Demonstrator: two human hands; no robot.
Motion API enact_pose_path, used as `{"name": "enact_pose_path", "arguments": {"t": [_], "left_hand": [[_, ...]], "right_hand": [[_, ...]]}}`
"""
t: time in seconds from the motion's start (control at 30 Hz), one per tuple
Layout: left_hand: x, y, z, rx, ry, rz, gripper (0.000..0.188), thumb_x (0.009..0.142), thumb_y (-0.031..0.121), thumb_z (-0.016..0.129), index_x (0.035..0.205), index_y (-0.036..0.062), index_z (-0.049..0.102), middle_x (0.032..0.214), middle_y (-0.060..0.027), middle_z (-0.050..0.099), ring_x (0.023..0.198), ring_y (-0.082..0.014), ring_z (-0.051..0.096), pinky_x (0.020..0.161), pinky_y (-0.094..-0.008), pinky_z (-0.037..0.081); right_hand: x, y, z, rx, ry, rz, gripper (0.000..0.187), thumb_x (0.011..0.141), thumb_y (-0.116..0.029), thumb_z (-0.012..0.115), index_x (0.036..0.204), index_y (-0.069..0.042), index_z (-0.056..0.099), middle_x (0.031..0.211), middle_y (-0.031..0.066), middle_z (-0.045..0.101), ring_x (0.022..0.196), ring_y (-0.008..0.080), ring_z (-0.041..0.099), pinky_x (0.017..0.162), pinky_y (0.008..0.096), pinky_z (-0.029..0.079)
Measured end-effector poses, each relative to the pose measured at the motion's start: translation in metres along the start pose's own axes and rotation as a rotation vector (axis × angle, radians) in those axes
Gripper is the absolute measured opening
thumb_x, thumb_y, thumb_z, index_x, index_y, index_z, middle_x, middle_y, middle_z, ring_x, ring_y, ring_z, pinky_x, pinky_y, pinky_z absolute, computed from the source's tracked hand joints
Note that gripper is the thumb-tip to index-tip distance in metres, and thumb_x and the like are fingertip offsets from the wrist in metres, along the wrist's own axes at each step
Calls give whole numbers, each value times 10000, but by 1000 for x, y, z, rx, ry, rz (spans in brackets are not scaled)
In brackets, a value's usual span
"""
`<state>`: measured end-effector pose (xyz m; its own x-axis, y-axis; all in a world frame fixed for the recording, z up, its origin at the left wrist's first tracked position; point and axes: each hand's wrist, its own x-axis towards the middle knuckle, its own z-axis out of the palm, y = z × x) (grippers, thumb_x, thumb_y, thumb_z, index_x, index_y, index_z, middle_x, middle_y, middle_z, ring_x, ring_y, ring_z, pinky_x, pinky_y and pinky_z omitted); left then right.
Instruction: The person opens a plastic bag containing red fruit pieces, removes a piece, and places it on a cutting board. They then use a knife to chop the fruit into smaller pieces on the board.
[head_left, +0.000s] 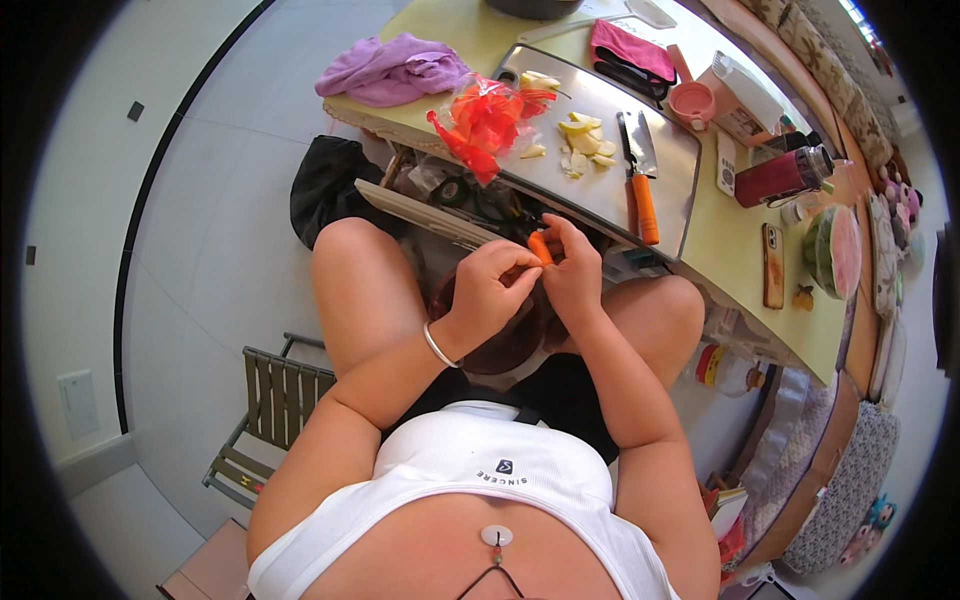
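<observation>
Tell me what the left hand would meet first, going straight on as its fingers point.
Most likely the right hand, which holds a small orange object; the two hands look almost touching, though depth is unclear.

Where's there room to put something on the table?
Bare table shows between the board and the phone. The board has a bare patch between the fruit pieces and the orange knife handle. It's crowded around the purple bottle and pink cup.

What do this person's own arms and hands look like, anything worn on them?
No sleeves: the white top is sleeveless. The left hand and right hand are ungloved. A thin, silvery bangle circles the left wrist; the right wrist is bare.
</observation>
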<state>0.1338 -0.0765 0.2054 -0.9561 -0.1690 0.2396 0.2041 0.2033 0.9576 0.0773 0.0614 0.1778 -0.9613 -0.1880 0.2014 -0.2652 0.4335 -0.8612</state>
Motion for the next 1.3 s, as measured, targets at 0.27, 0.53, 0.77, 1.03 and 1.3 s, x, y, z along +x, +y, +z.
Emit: {"name": "enact_pose_path", "arguments": {"t": [0.27, 0.53, 0.77, 1.03, 1.3], "left_hand": [[11, -17, -2, 192, -171, -48, 130, 741, 47, 743, 845, -11, 691, 764, -107, 654, 637, -158, 630, 599, -297, 512], [5, -41, 11, 256, -96, -22, 111, 715, 14, 688, 788, -11, 607, 700, -111, 596, 594, -192, 590, 580, -329, 488], [5, -66, 20, -96, -63, -297, 135, 755, -36, 659, 785, 33, 547, 670, -38, 566, 576, -129, 548, 518, -267, 433], [13, -65, 3, -1070, -201, -923, 191, 813, -27, 549, 987, 49, 572, 728, 2, 522, 492, -69, 360, 442, -206, 281], [6, -75, -7, -340, -289, -539, 175, 827, 80, 777, 950, 67, 653, 842, -20, 686, 653, -95, 609, 515, -236, 471]], "right_hand": [[1, -7, -2, -312, -41, -124, 445, 838, -107, 727, 1271, -102, 624, 1008, 83, 676, 813, 278, 684, 690, 383, 556], [0, 5, 1, -672, -72, -166, 353, 844, -206, 686, 1179, -99, 653, 985, 93, 666, 832, 310, 693, 660, 433, 561], [0, 12, 1, -673, -152, -49, 255, 871, -222, 660, 1097, -104, 653, 953, 110, 671, 801, 341, 696, 654, 456, 557], [-3, 19, 1, -688, -272, 51, 225, 868, -201, 673, 1064, -91, 662, 1017, 146, 682, 916, 336, 699, 746, 465, 560], [-4, 59, 7, -640, -339, 213, 358, 852, -266, 666, 1168, -96, 676, 1034, 214, 706, 965, 412, 680, 835, 505, 548]]}}
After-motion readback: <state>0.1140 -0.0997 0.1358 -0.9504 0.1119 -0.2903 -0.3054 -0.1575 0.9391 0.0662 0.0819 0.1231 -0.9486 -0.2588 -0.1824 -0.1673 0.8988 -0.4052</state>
